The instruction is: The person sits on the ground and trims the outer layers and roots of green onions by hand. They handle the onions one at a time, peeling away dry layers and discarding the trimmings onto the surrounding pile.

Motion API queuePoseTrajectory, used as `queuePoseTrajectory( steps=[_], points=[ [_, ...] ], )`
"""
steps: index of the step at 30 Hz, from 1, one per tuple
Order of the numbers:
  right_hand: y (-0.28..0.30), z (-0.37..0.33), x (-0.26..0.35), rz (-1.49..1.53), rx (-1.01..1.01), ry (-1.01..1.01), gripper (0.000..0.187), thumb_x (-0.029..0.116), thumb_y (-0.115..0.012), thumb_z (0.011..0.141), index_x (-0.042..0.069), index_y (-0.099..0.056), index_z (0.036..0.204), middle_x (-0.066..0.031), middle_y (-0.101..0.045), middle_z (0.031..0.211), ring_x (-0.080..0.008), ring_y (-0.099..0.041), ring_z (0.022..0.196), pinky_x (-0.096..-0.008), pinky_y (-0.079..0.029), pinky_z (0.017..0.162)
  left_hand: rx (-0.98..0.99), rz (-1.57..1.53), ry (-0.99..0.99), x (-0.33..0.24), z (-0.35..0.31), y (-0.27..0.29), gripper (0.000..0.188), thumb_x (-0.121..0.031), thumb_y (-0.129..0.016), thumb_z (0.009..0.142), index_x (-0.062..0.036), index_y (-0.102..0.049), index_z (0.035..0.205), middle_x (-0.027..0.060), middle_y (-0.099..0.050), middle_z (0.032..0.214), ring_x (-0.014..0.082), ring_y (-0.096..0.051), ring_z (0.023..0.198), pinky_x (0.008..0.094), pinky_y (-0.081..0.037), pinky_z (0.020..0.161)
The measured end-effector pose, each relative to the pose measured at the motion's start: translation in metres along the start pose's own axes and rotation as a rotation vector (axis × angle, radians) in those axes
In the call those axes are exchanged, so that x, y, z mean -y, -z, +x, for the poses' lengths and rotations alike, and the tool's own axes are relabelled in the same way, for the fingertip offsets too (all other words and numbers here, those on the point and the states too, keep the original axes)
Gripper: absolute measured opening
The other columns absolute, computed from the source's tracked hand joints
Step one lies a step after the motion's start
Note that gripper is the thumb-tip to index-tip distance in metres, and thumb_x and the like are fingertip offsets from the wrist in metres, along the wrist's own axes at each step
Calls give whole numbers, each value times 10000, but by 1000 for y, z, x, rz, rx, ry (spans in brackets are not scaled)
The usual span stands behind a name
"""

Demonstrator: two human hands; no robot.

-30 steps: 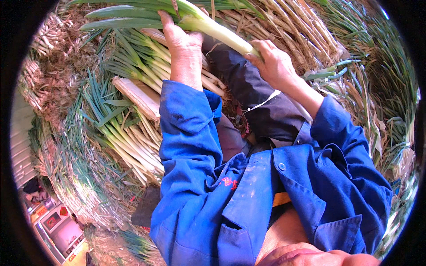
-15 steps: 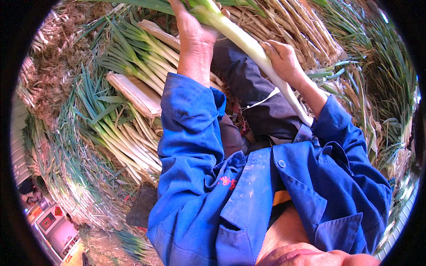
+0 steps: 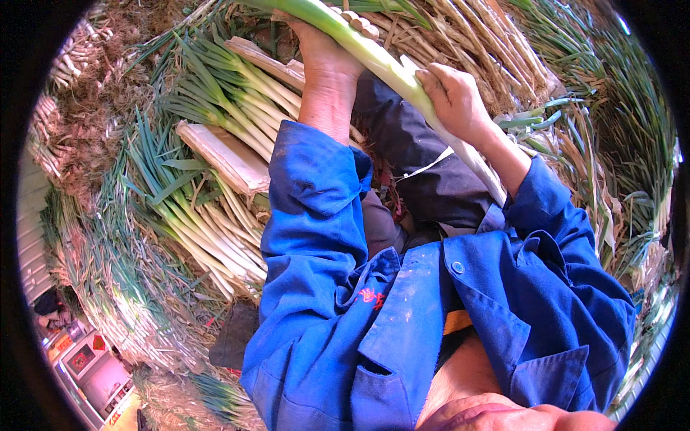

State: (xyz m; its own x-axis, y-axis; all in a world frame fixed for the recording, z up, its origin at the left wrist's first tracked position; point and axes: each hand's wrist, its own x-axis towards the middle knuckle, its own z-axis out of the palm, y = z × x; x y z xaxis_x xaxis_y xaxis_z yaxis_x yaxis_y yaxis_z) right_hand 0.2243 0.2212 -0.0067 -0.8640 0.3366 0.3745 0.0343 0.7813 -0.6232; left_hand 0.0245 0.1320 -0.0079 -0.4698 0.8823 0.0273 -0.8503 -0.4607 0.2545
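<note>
A long leek (image 3: 384, 66) runs slantwise across the upper middle, its green end at the top and its white shank down toward my right forearm. My left hand (image 3: 327, 54) is wrapped round the greener part from below, several fingertips showing along the far side. Lower on the shank, my right hand (image 3: 454, 97) is closed with thumb and fingers pressed against it. A small strip of pale skin stands up from the stalk beside these fingers. The leek's white end lies over my dark trousers (image 3: 424, 158).
Left of me, bunches of leeks (image 3: 208, 237) lie by a pale flat block (image 3: 224, 156). Unpeeled stalks with dry skins (image 3: 489, 50) are piled ahead. More green tops (image 3: 618, 108) stretch along the right. Roots and trimmings (image 3: 100, 129) cover the far left.
The leek's upper part and my left hand have shifted slightly right and down. A strip of skin now stands away from the stalk near my right hand.
</note>
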Motion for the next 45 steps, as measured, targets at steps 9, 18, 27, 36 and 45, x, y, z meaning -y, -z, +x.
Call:
queuePoseTrajectory(
  steps=[9,18,27,36,45],
  points=[
    [4,10,11,540,-35,-452,383,361,-581,854,-9,-649,926,-93,-644,825,-135,-565,762,-288,-457,710,-85,-27,15,5,-2,-10,744,-818,-459,623,-79,-544,633,53,-499,580,205,-461,599,324,-408,587],
    [38,49,19,112,336,-160,346,320,-633,715,4,-681,848,-175,-620,688,-234,-605,634,-342,-482,643,-202,-4,28,16,-1,-16,727,-825,-441,628,-102,-517,606,40,-482,569,221,-451,598,350,-410,579],
    [42,43,36,-204,329,-82,271,205,-571,724,-29,-646,839,-247,-585,716,-376,-581,660,-403,-468,652,-156,34,24,25,5,0,717,-815,-415,661,-105,-515,642,47,-429,569,220,-426,575,350,-410,573],
    [29,25,2,169,191,-270,293,225,-521,752,-32,-622,851,-189,-556,621,-227,-542,573,-374,-454,616,-105,-52,77,28,6,-1,682,-771,-447,692,-98,-533,627,66,-426,569,210,-398,569,335,-378,557],
    [-19,-1,-24,729,-427,-513,138,114,-439,845,33,-546,812,-38,-519,706,-139,-475,614,-288,-422,592,-499,562,-290,67,-13,-28,630,-513,-697,724,-124,-425,1137,46,-503,801,190,-552,681,490,-500,615]
  ],
)
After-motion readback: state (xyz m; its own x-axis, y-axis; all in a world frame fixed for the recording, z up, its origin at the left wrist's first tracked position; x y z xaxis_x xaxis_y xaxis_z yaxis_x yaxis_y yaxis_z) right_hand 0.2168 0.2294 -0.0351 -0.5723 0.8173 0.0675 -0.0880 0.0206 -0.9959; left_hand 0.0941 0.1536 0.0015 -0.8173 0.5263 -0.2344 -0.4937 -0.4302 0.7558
